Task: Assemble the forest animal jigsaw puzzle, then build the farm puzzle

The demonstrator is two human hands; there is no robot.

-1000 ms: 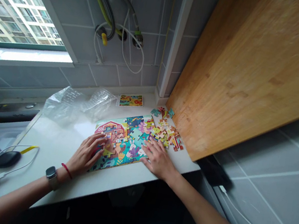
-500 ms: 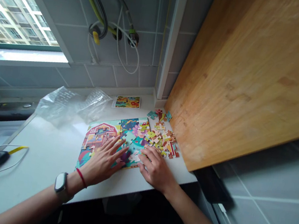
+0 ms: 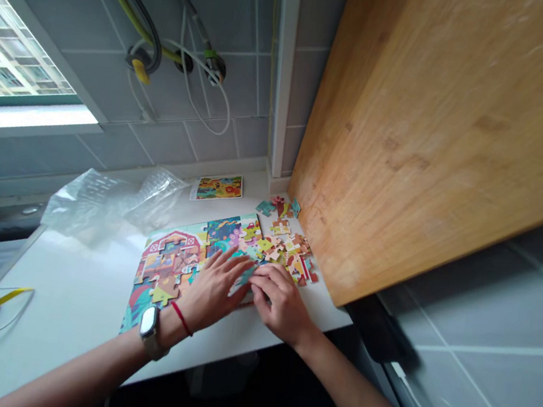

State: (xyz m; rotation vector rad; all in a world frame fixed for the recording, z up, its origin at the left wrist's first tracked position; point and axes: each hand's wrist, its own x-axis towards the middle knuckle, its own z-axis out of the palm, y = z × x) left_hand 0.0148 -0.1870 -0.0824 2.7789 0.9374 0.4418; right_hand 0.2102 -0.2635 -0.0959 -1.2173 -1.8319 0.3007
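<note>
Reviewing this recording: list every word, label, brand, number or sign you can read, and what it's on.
No text is readable.
Plastic bag: printed marks, too small and blurred to read.
Watch: bright screen, nothing legible.
Puzzle and picture card: illustrations, no readable words.

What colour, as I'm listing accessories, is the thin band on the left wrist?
The thin band is red, seen best in the head view.

1 card (image 3: 220,187) lies behind the puzzle (image 3: 170,258), loose pieces (image 3: 289,250) right.
</note>
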